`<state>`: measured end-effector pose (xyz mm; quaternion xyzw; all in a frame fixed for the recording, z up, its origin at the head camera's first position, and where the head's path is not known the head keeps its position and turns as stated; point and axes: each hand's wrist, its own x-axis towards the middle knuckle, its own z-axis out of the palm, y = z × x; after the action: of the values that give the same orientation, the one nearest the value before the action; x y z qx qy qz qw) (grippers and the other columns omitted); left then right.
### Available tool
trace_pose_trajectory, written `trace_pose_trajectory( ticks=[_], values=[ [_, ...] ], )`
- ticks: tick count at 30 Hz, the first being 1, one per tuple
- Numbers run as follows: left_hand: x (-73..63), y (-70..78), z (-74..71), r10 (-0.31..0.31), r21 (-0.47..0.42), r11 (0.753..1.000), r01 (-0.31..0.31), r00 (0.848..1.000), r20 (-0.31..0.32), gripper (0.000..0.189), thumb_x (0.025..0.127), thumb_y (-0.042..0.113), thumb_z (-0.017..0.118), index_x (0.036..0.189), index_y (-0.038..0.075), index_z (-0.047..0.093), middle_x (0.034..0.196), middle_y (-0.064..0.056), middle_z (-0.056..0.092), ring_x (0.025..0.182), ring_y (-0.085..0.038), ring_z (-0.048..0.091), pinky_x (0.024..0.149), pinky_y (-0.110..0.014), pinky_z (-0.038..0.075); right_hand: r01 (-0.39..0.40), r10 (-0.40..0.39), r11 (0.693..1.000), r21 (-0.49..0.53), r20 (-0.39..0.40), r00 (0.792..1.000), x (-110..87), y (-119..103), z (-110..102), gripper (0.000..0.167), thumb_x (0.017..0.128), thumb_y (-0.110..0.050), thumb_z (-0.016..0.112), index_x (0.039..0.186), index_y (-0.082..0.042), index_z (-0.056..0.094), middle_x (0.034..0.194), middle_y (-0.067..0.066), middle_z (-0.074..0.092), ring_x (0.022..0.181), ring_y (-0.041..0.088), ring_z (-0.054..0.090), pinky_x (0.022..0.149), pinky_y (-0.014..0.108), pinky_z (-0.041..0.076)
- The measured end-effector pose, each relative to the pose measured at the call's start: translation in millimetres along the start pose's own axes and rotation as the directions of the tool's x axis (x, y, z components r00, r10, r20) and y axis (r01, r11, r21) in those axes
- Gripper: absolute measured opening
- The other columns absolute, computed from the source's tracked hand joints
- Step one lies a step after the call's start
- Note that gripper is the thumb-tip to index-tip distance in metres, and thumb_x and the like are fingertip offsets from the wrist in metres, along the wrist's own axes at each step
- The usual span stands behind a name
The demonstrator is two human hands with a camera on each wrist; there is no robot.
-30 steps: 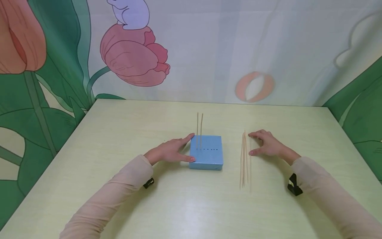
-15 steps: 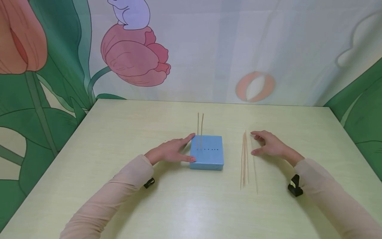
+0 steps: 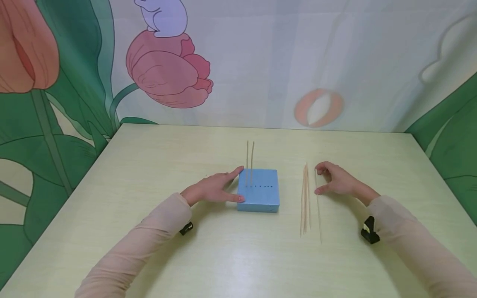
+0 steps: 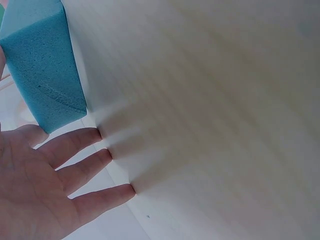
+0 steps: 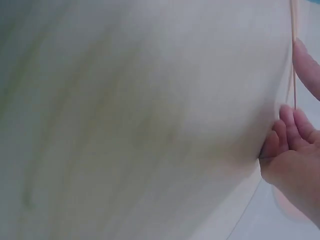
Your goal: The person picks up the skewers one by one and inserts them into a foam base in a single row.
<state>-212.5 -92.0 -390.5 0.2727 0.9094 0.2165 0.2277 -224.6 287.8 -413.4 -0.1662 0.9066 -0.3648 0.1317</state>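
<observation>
My left hand (image 3: 214, 186) braces a blue foam block (image 3: 265, 195), thumb and index finger spread along its left side. In the left wrist view the other fingers stretch out with their tips at the table. Two upright thin wooden sticks (image 3: 251, 159) stand in the block's row of small holes, at the left end. To the right, my right hand (image 3: 335, 178) has thumb and bent index finger at the upper part of a single thin wooden stick (image 3: 319, 215). Its lower end points toward me, low over the table. Beside it lies a loose bunch of similar sticks (image 3: 305, 203).
The pale wooden table (image 3: 167, 153) reaches back to a hanging cloth (image 3: 253, 62) printed with flowers. Both forearms come in from the near side, each with a black clip-like piece (image 3: 369, 231) at the wrist.
My right hand has drawn the single stick rightward, away from the bunch, and its index finger has bent in more. The left hand and the block stay put.
</observation>
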Motion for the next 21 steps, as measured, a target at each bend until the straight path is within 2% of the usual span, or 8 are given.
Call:
trace_pose_trajectory(
  ticks=[3, 5, 9, 11, 15, 18, 21],
  values=[
    [0.3, 0.3, 0.2, -0.004, 0.001, 1.000, 0.004, 1.000, 0.001, 0.096, 0.076, 0.063, 0.058, 0.148, 0.027, 0.004, 0.147, -0.006, 0.025, 0.133, -0.030, 0.024, 0.103, -0.050, 0.025, -0.019, 0.018, 0.990, 0.138, 0.007, 1.000, -1.2, -3, -2, 0.068, 0.074, -0.002, 0.074, 0.126, 0.011, 0.031, 0.100, 0.019, 0.053, 0.091, 0.024, 0.052, 0.082, 0.031, 0.043],
    [0.3, 0.4, 0.2, -0.005, 0.004, 1.000, 0.005, 1.000, 0.001, 0.096, 0.077, 0.063, 0.058, 0.148, 0.027, 0.004, 0.147, -0.006, 0.026, 0.133, -0.030, 0.023, 0.102, -0.050, 0.025, -0.027, 0.028, 0.968, 0.249, -0.001, 1.000, -2.9, -5, -3, 0.071, 0.076, 0.005, 0.070, 0.131, 0.009, 0.025, 0.096, 0.022, 0.056, 0.083, 0.018, 0.057, 0.074, 0.025, 0.047],
    [0.5, 0.8, 0.2, -0.006, 0.009, 1.000, 0.006, 1.000, 0.000, 0.096, 0.077, 0.063, 0.057, 0.148, 0.027, 0.004, 0.147, -0.006, 0.026, 0.134, -0.030, 0.023, 0.102, -0.050, 0.025, -0.011, 0.036, 0.915, 0.403, -0.054, 0.998, -7.6, -13, -5, 0.074, 0.080, 0.010, 0.062, 0.139, 0.005, 0.017, 0.095, 0.028, 0.057, 0.076, 0.013, 0.062, 0.068, 0.027, 0.052],
    [0.6, 0.7, 0.4, -0.009, 0.009, 1.000, 0.009, 1.000, 0.001, 0.096, 0.077, 0.063, 0.057, 0.148, 0.027, 0.004, 0.147, -0.005, 0.026, 0.134, -0.030, 0.023, 0.102, -0.050, 0.025, 0.019, 0.030, 0.902, 0.431, -0.105, 0.994, -10.1, -19, -5, 0.073, 0.082, 0.009, 0.060, 0.141, 0.002, 0.017, 0.095, 0.026, 0.058, 0.075, 0.012, 0.063, 0.068, 0.029, 0.052],
    [1.2, 0.3, 1.1, -0.016, 0.011, 1.000, 0.016, 1.000, 0.000, 0.096, 0.077, 0.063, 0.058, 0.148, 0.028, 0.004, 0.147, -0.005, 0.026, 0.134, -0.030, 0.022, 0.102, -0.050, 0.025, 0.092, 0.006, 0.894, 0.438, -0.216, 0.976, -15.1, -34, -8, 0.061, 0.085, 0.005, 0.059, 0.137, 0.003, 0.028, 0.089, 0.010, 0.064, 0.076, 0.010, 0.064, 0.066, 0.028, 0.053],
    [2.2, -0.3, 1.5, -0.018, 0.011, 1.000, 0.018, 1.000, 0.001, 0.096, 0.076, 0.064, 0.057, 0.148, 0.028, 0.004, 0.147, -0.005, 0.026, 0.134, -0.030, 0.022, 0.102, -0.051, 0.025, 0.156, -0.028, 0.888, 0.433, -0.287, 0.957, -18.4, -47, -10, 0.044, 0.084, 0.005, 0.061, 0.124, 0.007, 0.042, 0.084, -0.002, 0.066, 0.076, 0.007, 0.064, 0.063, 0.024, 0.052],
    [2.9, -0.8, 1.7, -0.013, 0.008, 1.000, 0.013, 1.000, 0.000, 0.097, 0.076, 0.064, 0.057, 0.148, 0.028, 0.004, 0.147, -0.005, 0.026, 0.134, -0.030, 0.021, 0.102, -0.051, 0.024, 0.219, -0.066, 0.874, 0.435, -0.340, 0.938, -21.8, -62, -13, 0.029, 0.082, 0.006, 0.062, 0.110, 0.003, 0.054, 0.083, -0.004, 0.066, 0.076, 0.006, 0.065, 0.062, 0.022, 0.051]
  ],
)
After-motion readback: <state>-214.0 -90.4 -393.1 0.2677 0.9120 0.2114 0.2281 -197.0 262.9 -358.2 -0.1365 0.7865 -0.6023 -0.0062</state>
